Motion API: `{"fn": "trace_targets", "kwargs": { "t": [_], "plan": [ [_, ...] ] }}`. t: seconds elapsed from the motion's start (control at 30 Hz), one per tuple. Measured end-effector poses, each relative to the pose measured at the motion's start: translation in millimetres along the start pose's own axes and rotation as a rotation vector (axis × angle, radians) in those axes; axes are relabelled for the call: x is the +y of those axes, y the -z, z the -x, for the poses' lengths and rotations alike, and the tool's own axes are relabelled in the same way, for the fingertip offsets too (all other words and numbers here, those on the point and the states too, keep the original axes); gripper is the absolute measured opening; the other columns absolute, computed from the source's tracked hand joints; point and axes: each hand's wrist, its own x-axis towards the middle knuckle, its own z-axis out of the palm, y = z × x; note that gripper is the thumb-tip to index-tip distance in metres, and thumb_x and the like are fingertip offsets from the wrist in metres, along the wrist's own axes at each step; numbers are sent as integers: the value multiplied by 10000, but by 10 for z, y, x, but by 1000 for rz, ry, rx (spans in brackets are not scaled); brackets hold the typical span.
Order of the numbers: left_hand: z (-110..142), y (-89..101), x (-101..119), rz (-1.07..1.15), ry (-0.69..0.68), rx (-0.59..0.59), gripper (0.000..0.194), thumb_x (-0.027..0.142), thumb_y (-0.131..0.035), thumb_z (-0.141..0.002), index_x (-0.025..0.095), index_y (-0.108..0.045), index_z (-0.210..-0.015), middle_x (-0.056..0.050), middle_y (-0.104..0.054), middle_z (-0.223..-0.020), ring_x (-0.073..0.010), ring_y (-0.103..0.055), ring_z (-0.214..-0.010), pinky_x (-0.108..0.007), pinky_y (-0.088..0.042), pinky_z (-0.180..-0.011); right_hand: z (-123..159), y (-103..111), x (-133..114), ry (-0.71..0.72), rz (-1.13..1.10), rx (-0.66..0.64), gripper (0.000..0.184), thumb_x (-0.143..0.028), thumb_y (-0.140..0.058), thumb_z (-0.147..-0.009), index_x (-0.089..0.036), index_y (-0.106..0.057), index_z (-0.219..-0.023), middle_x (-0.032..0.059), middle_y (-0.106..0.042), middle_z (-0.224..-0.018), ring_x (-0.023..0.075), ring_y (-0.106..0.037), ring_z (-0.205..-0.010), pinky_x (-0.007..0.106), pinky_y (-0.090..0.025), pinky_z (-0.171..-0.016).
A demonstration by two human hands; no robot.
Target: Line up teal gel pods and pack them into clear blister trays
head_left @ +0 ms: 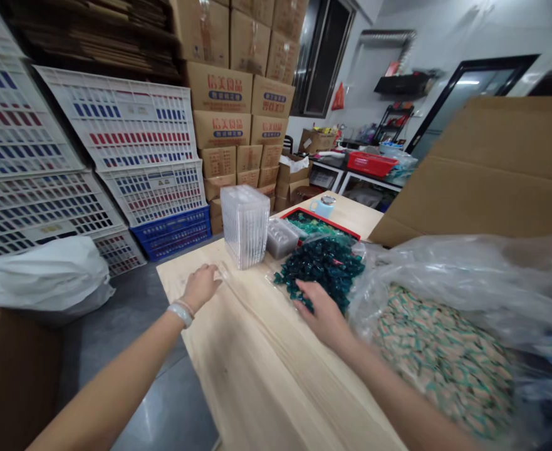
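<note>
Just right of centre, the dark green pieces (325, 264) lie heaped, probably light and slippery, best pinched by their sides; the right hand (321, 311) spreads at their edge. Whether the left hand (201, 287) pinches anything, I cannot tell.

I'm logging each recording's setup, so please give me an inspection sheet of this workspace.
Surface: pale wood-grain tabletop, partly shadowed.
Job's things: stack of clear plastic trays; heap of dark teal pieces.
Clutter: light-blue mug, red-rimmed tray, clear plastic bag with beige-and-green pieces.
Hands: left hand near the tray stack, right hand at the heap's near edge; both grips unclear.
Cables: nothing seen.
Surroundings: stacked white crates, blue crate, printed cartons.
</note>
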Motion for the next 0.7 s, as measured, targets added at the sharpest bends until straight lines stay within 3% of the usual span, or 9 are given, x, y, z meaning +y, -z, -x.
{"fn": "trace_targets", "kwargs": {
  "t": [0.07, 0.13, 0.2, 0.27, 0.37, 0.5, 0.6, 0.7],
  "plan": [
    [-230, 207, 129, 185, -17, 121, 397, 322, -463, -756, 120, -474, -1098, -109, -541, -998, -194, -539, -829, -306, -405, -739, -644, 76, 48, 48, 68, 16, 432, -325, -424, -796, -165, -430, -1197, 99, -507, -1085, 202, -480, -1002, 350, -398, -861],
    [-452, 417, 289, 418, -34, 256, 439, 335, -485, -745, 102, -455, -1116, -100, -530, -989, -161, -531, -781, -285, -410, -743, -1201, 26, 135, -36, 190, 25, 500, -330, -458, -771, -139, -397, -1229, 128, -467, -1138, 231, -434, -1063, 361, -346, -903],
    [-571, 548, 454, 598, -42, 357, 421, 304, -510, -727, 94, -473, -1090, -94, -525, -965, -148, -518, -752, -283, -411, -743, -1582, -135, 290, -202, 300, -20, 608, -373, -525, -720, -148, -355, -1259, 159, -366, -1245, 281, -389, -1109, 402, -306, -914],
    [-535, 526, 605, 749, -63, 400, 350, 274, -497, -734, 109, -500, -1044, -80, -528, -935, -144, -507, -746, -281, -409, -731, -1776, -358, 500, -341, 363, -85, 762, -466, -592, -635, -186, -310, -1284, 165, -227, -1336, 343, -317, -1155, 457, -261, -916],
    [-276, 178, 795, 1018, -112, 253, 256, 282, -483, -751, 151, -536, -965, -51, -553, -853, -141, -505, -718, -266, -404, -682, -1832, -672, 823, -434, 371, -154, 903, -591, -610, -530, -239, -275, -1291, 140, -119, -1377, 387, -223, -1193, 508, -195, -920],
    [-70, -523, 998, 1281, -17, -75, 268, 280, -560, -696, 165, -548, -938, -50, -563, -830, -146, -513, -690, -272, -401, -648, -1789, -897, 1078, -421, 356, -63, 743, -600, -565, -569, -237, -403, -1196, 117, -173, -1348, 345, -283, -1162, 454, -230, -919],
    [-244, -930, 1127, 1396, 146, -134, 351, 239, -611, -639, 146, -522, -966, -75, -549, -911, -164, -522, -760, -326, -398, -747, -1781, -939, 1143, -402, 348, 27, 665, -571, -572, -574, -226, -463, -1132, 118, -205, -1320, 339, -316, -1130, 433, -272, -897],
    [-551, -1170, 1259, 1547, 212, -131, 514, 187, -631, -594, 145, -457, -1076, -124, -476, -1116, -223, -488, -963, -390, -326, -892, -1783, -914, 1177, -419, 293, 64, 634, -569, -560, -579, -234, -481, -1113, 112, -226, -1304, 338, -340, -1111, 434, -295, -884]
  ]
}}
